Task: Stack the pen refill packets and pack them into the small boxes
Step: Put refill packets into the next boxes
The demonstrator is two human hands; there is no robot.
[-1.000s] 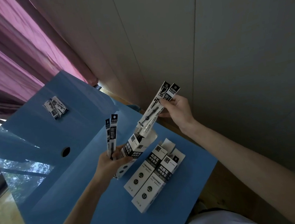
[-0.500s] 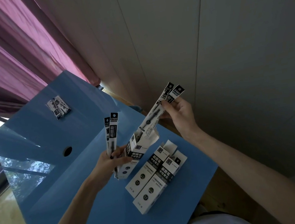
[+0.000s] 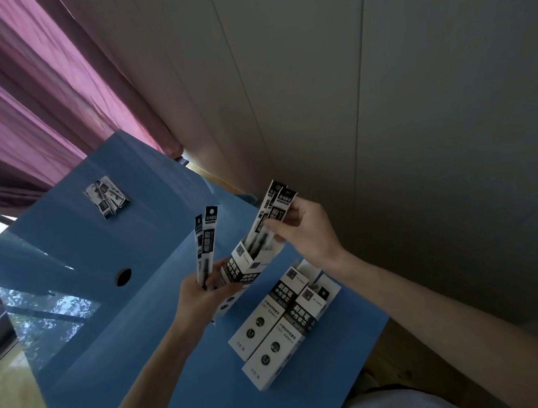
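Sliding a pinched pair of refill packets (image 3: pixel 275 218) into the open box (image 3: pixel 245 267), the right hand (image 3: pixel 306 233) is mid-insertion; the left hand (image 3: pixel 201 296) grips that box and two spare packets (image 3: pixel 207 243) (above the worktop (image 3: pixel 167 373)). Next, I judge: push them fully home.

The left hand (image 3: pixel 201 294) is holding a box (image 3: pixel 240 270) above the table (image 3: pixel 169 390), with two packets (image 3: pixel 207 243) standing up from the same grip, just left of the box. The right hand (image 3: pixel 305 229) is pinching more packets (image 3: pixel 271 219) whose lower ends are sitting inside the box's open top — their upper ends are sticking out, tilted right. Below and right of the held box, two boxes (image 3: pixel 278 327) are lying side by side on the table, touching. Far behind, near the table's back edge, a loose bunch of packets (image 3: pixel 107 197) is lying — well apart from the rest. A hole (image 3: pixel 123 277) is lying between that bunch and the left hand.
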